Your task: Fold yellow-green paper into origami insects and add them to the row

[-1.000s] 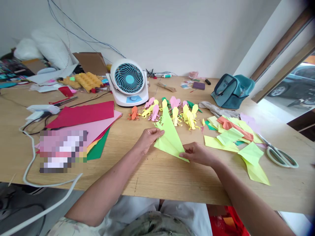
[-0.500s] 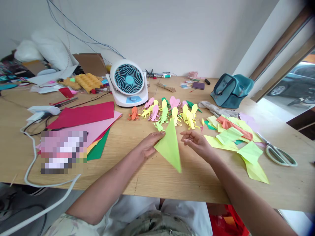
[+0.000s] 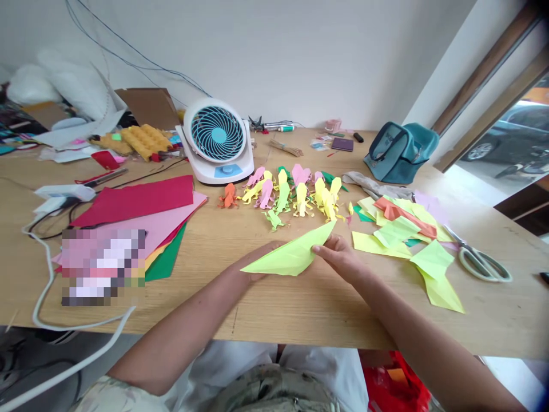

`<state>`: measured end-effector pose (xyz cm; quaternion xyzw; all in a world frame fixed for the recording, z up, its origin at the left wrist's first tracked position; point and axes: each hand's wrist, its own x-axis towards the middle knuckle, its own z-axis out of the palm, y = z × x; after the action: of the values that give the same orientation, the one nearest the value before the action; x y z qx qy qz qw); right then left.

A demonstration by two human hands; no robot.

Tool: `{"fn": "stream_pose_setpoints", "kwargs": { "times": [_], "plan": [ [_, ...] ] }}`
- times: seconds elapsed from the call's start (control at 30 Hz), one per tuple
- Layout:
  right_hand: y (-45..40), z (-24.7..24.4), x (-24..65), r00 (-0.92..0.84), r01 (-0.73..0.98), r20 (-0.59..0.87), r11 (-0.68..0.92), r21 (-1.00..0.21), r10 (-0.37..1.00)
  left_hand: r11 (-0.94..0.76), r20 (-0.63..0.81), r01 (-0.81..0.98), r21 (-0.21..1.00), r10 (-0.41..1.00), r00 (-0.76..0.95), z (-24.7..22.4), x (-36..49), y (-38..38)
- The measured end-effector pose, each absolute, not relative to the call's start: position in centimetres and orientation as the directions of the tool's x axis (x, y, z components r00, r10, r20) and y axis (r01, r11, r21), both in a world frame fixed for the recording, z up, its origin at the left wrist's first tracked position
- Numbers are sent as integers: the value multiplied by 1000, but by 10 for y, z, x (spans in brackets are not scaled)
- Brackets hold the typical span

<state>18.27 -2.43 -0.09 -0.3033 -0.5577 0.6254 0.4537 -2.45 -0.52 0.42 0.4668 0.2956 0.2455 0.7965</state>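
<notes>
A folded yellow-green paper triangle (image 3: 291, 253) is held above the near middle of the table, its long edge slanting up to the right. My right hand (image 3: 338, 256) pinches its right part, thumb on top. My left hand (image 3: 262, 252) is behind and under the paper's left part, with most of its fingers hidden by the sheet. Just beyond the paper stand several small folded paper figures, among them a light green one (image 3: 273, 220), an orange one (image 3: 229, 195) and a yellow one (image 3: 301, 200).
A white fan (image 3: 218, 140) stands behind the figures. Coloured sheets (image 3: 137, 197) lie left. Paper scraps (image 3: 398, 232), scissors (image 3: 482, 266) and a teal bag (image 3: 401, 151) are on the right. A white cable (image 3: 49, 292) crosses the near left edge.
The paper triangle has turned from upright to nearly level. My right hand, apart from it before, now grips it. My left hand has become mostly covered by the paper.
</notes>
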Motion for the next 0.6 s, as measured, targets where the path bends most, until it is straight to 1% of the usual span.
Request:
{"fn": "stream_pose_setpoints", "kwargs": {
  "times": [0.03,0.1,0.2,0.33,0.4,0.47,0.6],
  "plan": [
    [-22,-1,186,-347,-210,136,64,-976,928,448,-279,-98,889,698,660,8,-30,0],
    [-18,2,191,-299,-135,133,96,-986,945,438,-285,-118,891,743,605,14,-39,8],
    [-17,4,196,-322,-35,116,110,-993,940,374,-217,-126,919,746,630,20,-46,14],
    [-16,1,196,-329,26,122,138,-990,936,223,-169,6,975,721,672,16,-40,9],
    [-16,-1,195,-322,29,126,143,-989,938,189,-163,34,981,731,663,9,-34,7],
    [-16,-2,194,-335,0,127,135,-991,934,172,-151,25,985,773,617,2,-30,8],
    [-16,-4,192,-393,-79,85,59,-995,916,122,-90,-28,992,856,509,-3,-28,10]
  ]
}}
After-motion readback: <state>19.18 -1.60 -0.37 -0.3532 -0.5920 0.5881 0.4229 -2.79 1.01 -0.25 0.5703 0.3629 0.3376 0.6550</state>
